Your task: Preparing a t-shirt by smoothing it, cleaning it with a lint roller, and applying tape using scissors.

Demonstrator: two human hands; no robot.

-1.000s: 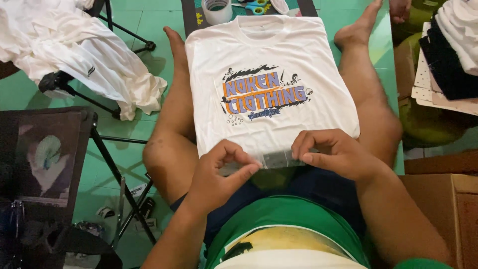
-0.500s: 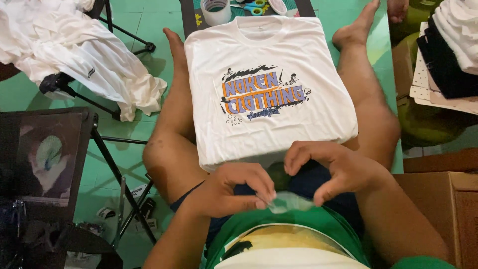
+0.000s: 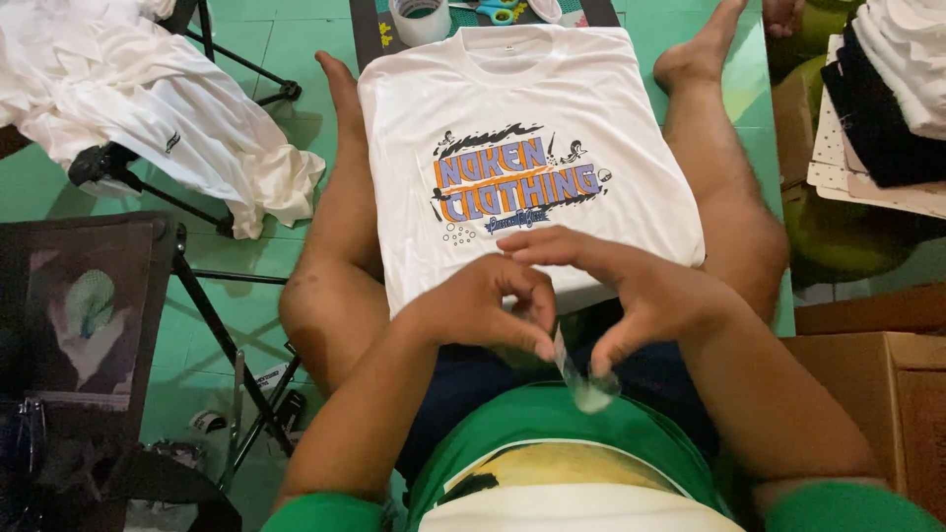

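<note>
Two hands now lifted off shirt hem — left hand [image 3: 483,305] & right hand [image 3: 641,291] pinch clear film strip [image 3: 581,379] w/ fingertips; white tee [image 3: 532,158], blue-orange print, stays flat.

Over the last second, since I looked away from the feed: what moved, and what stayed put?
Both hands left the lower hem of the white printed T-shirt and drew back toward the body. The left hand and right hand now pinch a small clear strip between them above the lap, lifted off the hem. The T-shirt stayed spread over the legs; the white tape roll beyond it did not move.
</note>
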